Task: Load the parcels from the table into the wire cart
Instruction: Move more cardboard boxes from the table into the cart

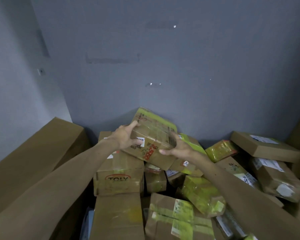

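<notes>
Head view: the held parcel (152, 141) lies on top of the heap, just above and right of the TOLY box (119, 177), close to the grey wall (180, 66).

The left hand (124, 137) grips its left end, thumb on the upper face and fingers spread across the labelled side. The right hand (176, 148) clasps the right end, fingers curled over the top and thumb along the lower edge.

It is a stiff cardboard carton bound in glossy tape, so probably slick where taped. It looks light enough for 2 hands, best held at opposite ends on bare card.

It sits tilted. Its long axis seems to run away from the person, with the yellow-green end raised toward the wall. No wire cart is in view.
</notes>
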